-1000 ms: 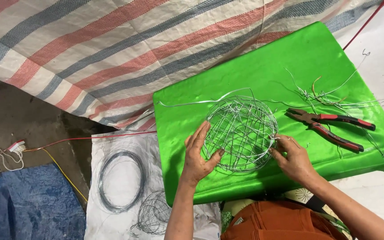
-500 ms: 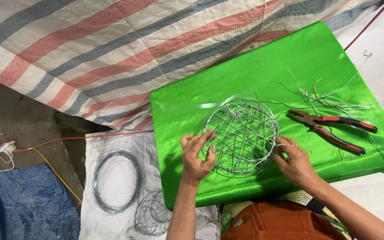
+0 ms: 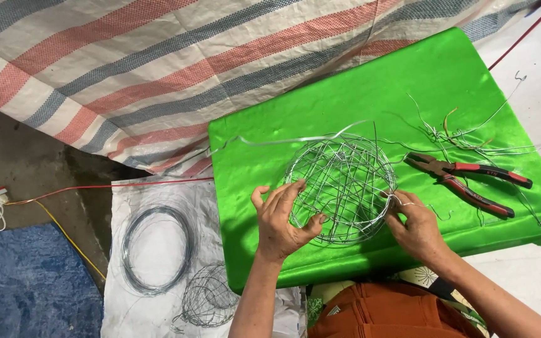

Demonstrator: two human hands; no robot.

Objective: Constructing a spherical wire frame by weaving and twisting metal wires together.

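Observation:
A round ball-shaped frame of thin silver wire (image 3: pixel 344 186) rests on a bright green cloth-covered board (image 3: pixel 320 106). My left hand (image 3: pixel 281 222) grips the frame's near-left side, thumb hooked through the wires and fingers spread over the rim. My right hand (image 3: pixel 416 224) pinches a loose wire end at the frame's right edge. A long wire strand (image 3: pixel 283 141) trails from the top of the frame to the left.
Red-handled pliers (image 3: pixel 471 181) lie on the green board to the right, beside several scrap wire offcuts (image 3: pixel 464 134). A coil of dark wire (image 3: pixel 156 247) and a smaller wire ball (image 3: pixel 211 297) lie on white sacking at lower left. A striped tarp (image 3: pixel 158 69) covers the back.
My left hand has shifted from lying flat against the frame to gripping it with fingers curled in. The right hand has moved up to the frame's right rim. The view drifted slightly.

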